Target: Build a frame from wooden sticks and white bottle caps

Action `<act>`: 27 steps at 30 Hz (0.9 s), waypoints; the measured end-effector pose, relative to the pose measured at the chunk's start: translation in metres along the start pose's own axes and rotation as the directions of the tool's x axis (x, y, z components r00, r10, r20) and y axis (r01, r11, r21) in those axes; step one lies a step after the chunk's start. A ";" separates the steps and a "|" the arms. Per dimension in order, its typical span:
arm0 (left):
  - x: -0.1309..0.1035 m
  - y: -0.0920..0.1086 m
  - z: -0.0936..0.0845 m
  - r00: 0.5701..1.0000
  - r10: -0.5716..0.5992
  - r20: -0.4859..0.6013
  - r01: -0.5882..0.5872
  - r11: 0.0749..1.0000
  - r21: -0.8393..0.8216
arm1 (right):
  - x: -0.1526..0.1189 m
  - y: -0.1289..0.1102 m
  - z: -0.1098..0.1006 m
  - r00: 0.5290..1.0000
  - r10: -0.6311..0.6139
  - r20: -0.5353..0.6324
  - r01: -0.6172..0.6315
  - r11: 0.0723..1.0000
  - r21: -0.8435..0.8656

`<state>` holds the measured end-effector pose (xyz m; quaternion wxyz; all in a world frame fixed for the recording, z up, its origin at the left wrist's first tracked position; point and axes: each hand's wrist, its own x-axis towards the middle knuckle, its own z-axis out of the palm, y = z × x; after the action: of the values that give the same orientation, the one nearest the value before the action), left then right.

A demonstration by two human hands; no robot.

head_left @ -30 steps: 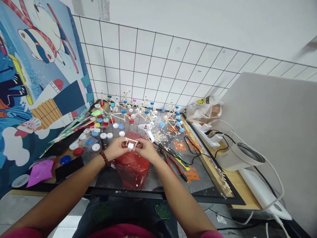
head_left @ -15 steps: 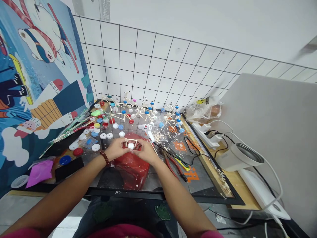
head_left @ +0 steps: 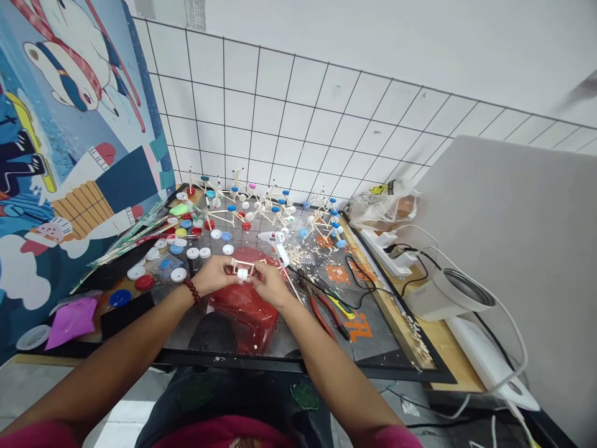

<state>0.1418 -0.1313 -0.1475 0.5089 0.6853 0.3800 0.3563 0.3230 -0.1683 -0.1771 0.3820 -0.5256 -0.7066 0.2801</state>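
Observation:
My left hand and my right hand are close together, fingers closed on a small frame of thin wooden sticks. A white bottle cap sits at the near side of the frame, between my fingertips. Some of the frame is hidden by the fingers. Beneath the hands lies a red translucent plastic object, scattered with chips. Just beyond my right hand is a white glue gun. Pliers with red handles and a yellow-green cutter lie to the right.
Stick models with coloured caps stand along the back. Loose white caps, a red cap and a pink packet lie left. Wood scraps and a black cable are right, near a power strip.
The view has shifted slightly, so most things sit a little further left and up. Both hands keep their hold on the stick frame, with only slight finger movement.

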 end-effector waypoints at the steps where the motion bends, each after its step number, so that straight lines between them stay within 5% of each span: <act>1: 0.001 -0.001 0.000 1.000 -0.004 -0.004 0.004 1.000 -0.015 | 0.000 0.000 0.000 1.000 -0.003 0.001 0.003 1.000 0.003; 5: 0.004 -0.003 -0.003 1.000 -0.012 -0.017 0.010 0.995 -0.103 | 0.001 0.002 0.001 1.000 -0.022 0.002 0.022 0.999 0.034; 9: 0.007 -0.005 -0.006 0.999 -0.017 -0.052 0.004 0.970 -0.242 | 0.000 0.000 -0.003 0.991 -0.013 -0.134 0.024 0.996 0.085; 12: 0.007 -0.005 -0.006 0.998 -0.025 -0.057 0.005 0.944 -0.329 | -0.003 -0.008 -0.010 0.956 -0.164 -0.245 0.152 0.986 -0.071; 15: 0.005 -0.006 -0.002 0.999 -0.029 -0.032 0.015 0.927 -0.375 | -0.007 -0.016 -0.015 0.913 -0.372 -0.170 0.316 0.905 -0.285; 19: 0.003 -0.006 0.003 0.999 -0.039 -0.003 0.035 0.920 -0.390 | -0.008 -0.015 -0.013 0.893 -0.447 -0.047 0.384 0.813 -0.438; 27: -0.001 -0.001 0.005 0.995 -0.060 0.074 0.086 0.897 -0.433 | -0.005 -0.007 -0.006 0.877 -0.470 -0.096 0.429 0.859 -0.280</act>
<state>0.1458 -0.1340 -0.1500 0.6730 0.5498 0.3013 0.3925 0.3254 -0.1755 -0.1698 0.4234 -0.4103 -0.8063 0.0481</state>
